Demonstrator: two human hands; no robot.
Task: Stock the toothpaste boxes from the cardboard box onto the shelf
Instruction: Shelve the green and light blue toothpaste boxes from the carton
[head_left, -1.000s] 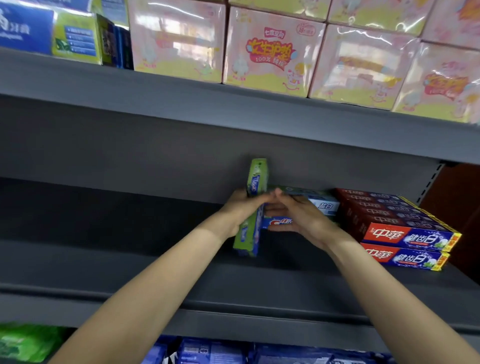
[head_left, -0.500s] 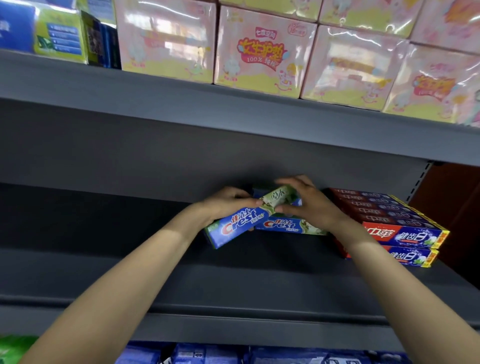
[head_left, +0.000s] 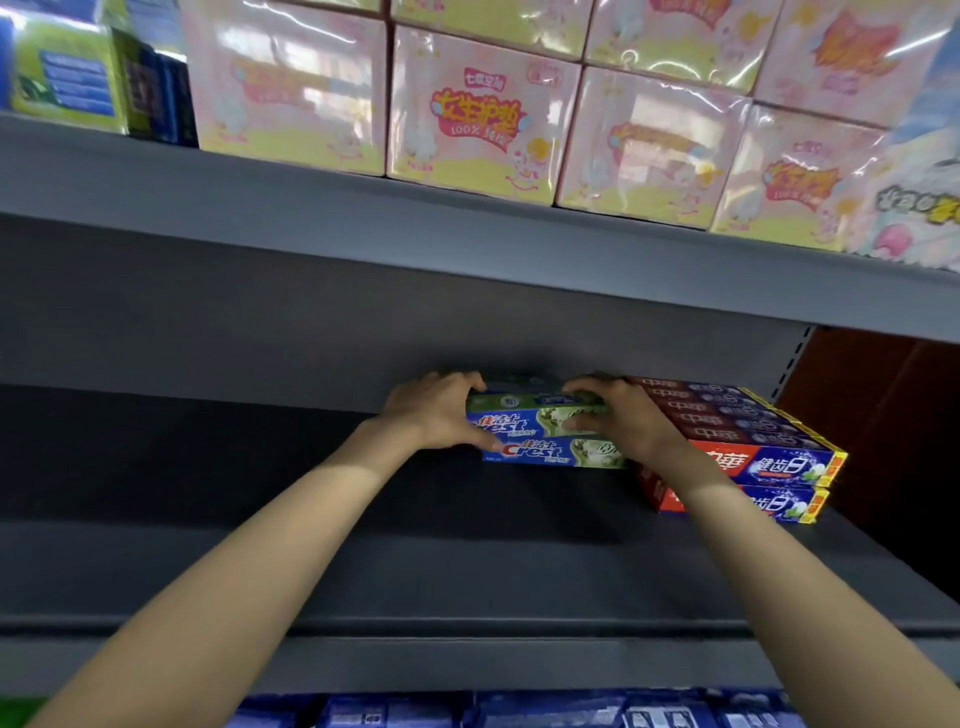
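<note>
Two blue-green Crest toothpaste boxes lie stacked on the grey middle shelf (head_left: 467, 561); the upper box (head_left: 524, 418) rests flat on the lower box (head_left: 550, 453). My left hand (head_left: 434, 410) grips the upper box's left end, fingers curled over its top. My right hand (head_left: 615, 415) grips its right end the same way. Just right of them sits a stack of red-and-blue toothpaste boxes (head_left: 748, 441). The cardboard box is out of view.
Pink wrapped packs (head_left: 478, 109) and a green-blue box (head_left: 67, 78) fill the upper shelf. Blue packages (head_left: 467, 709) show on the shelf below. The shelf's back wall (head_left: 260, 332) is close behind the boxes. A brown panel (head_left: 883, 415) bounds the right.
The box stood on end in my left hand a second ago, then tilted down; now it lies flat on the lower Crest box with both hands on its ends.
</note>
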